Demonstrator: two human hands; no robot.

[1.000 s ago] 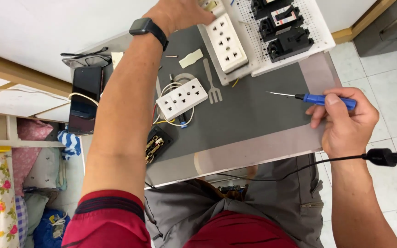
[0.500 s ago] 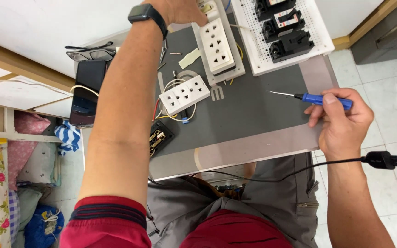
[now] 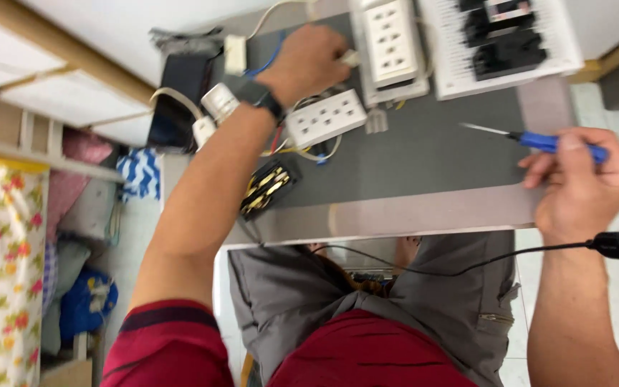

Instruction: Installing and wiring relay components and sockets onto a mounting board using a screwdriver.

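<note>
My right hand (image 3: 578, 183) grips a blue-handled screwdriver (image 3: 539, 140) over the grey mat (image 3: 431, 150), its thin shaft pointing left. My left hand (image 3: 309, 61) reaches to the far side of the mat and closes on a small white part (image 3: 350, 57) next to a long white socket strip (image 3: 390, 44). A black watch (image 3: 261, 97) sits on that wrist. Just below the hand lies a loose white socket plate (image 3: 326, 118) with coloured wires trailing from it.
A white board (image 3: 503, 43) with black switch modules stands at the back right. A black block with brass contacts (image 3: 266, 188) lies at the mat's left edge. A black phone (image 3: 177, 100) and white plugs (image 3: 213, 111) sit left. A black cable (image 3: 467, 266) crosses my lap.
My left hand came back from beyond the top edge into view and now rests beside the socket strip. My view shifted, so everything sits lower. The right hand keeps the screwdriver still.
</note>
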